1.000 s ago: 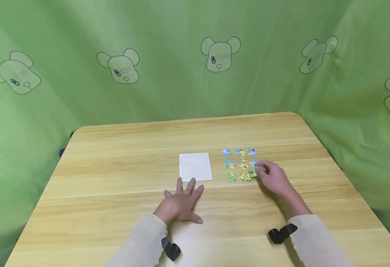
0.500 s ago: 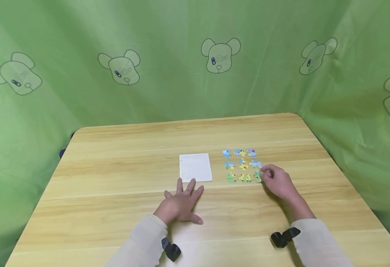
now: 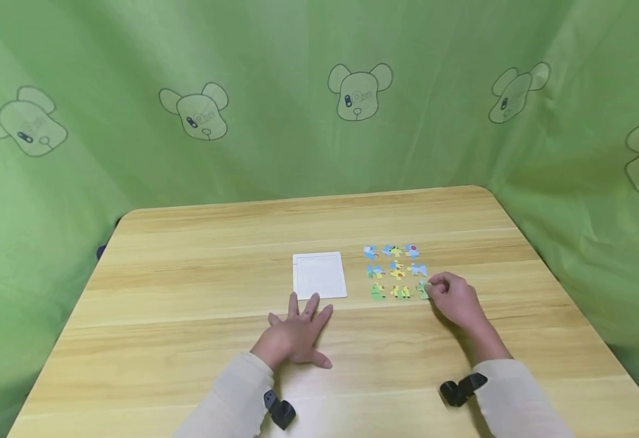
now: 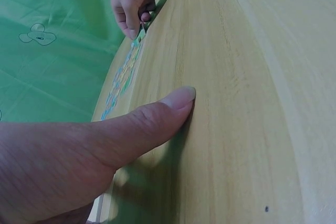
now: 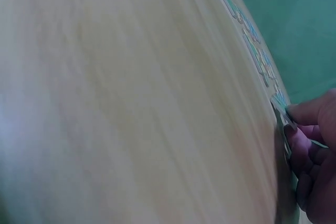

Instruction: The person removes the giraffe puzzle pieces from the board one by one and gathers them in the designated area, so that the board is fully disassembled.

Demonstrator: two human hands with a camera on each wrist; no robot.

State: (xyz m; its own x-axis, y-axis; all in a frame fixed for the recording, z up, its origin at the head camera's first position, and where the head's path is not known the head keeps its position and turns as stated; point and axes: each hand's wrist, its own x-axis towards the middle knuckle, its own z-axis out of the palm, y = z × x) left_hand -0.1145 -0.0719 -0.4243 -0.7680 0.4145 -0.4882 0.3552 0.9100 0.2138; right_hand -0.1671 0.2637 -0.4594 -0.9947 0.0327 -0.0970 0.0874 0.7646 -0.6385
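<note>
My right hand (image 3: pixel 455 299) pinches the green corner jigsaw piece (image 3: pixel 421 289) between thumb and forefinger, at the near right of the laid-out pieces. In the right wrist view its fingertips sit low over the table at that piece's edge. Beside it lies a yellow and green jigsaw piece (image 3: pixel 400 292), and a light blue one (image 3: pixel 418 269) is just beyond. My left hand (image 3: pixel 296 337) rests on the table with fingers spread. Its fingertips reach the near edge of the white square puzzle tray (image 3: pixel 320 275). The left thumb (image 4: pixel 152 121) lies stretched out in the left wrist view.
Several other jigsaw pieces, such as a yellow one (image 3: pixel 397 270) and a blue one (image 3: pixel 371 251), lie in rows right of the tray. The wooden table (image 3: pixel 199 261) meets a green curtain (image 3: pixel 275 146) with bear drawings at its back and sides.
My right hand has moved slightly right and nearer with the green jigsaw piece, baring the light blue piece. The left hand has stayed in place.
</note>
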